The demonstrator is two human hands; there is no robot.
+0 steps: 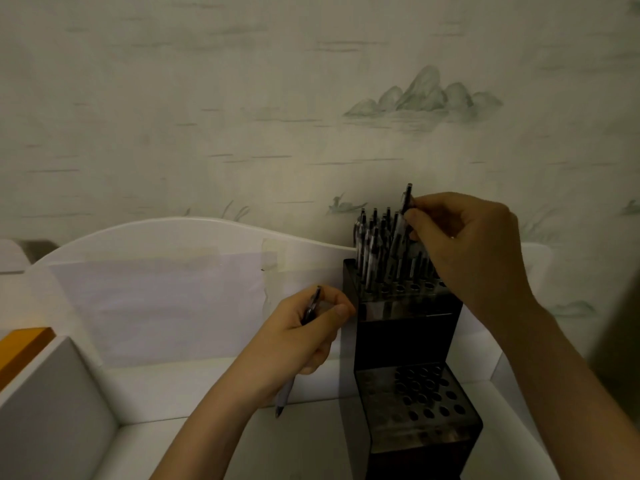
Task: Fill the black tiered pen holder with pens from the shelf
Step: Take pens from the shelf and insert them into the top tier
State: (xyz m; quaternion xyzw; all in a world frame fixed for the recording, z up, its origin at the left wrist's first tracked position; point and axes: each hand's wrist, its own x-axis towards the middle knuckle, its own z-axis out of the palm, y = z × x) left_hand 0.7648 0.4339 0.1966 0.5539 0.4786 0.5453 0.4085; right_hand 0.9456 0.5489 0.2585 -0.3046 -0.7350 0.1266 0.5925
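Right fingers [414, 216] pinching upright pen [401, 223], tip down; left fingers [341, 310] gripping slanted pen [304, 327]

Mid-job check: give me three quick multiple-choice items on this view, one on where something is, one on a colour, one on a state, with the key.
1. Where do the pens already placed stand?
A. upper tier
B. lower tier
C. on the shelf floor

2. What colour is the block at the far left edge?
A. blue
B. orange
C. red

3. What is the left hand doing?
A. resting flat and open
B. gripping a pen
C. pushing the holder

Key: 1 A, the placed pens fill the upper tier of the pen holder, while the lower tier shows bare holes. 2 B, the block is orange. 3 B, the left hand is curled round a pen, while the right hand pinches another pen.
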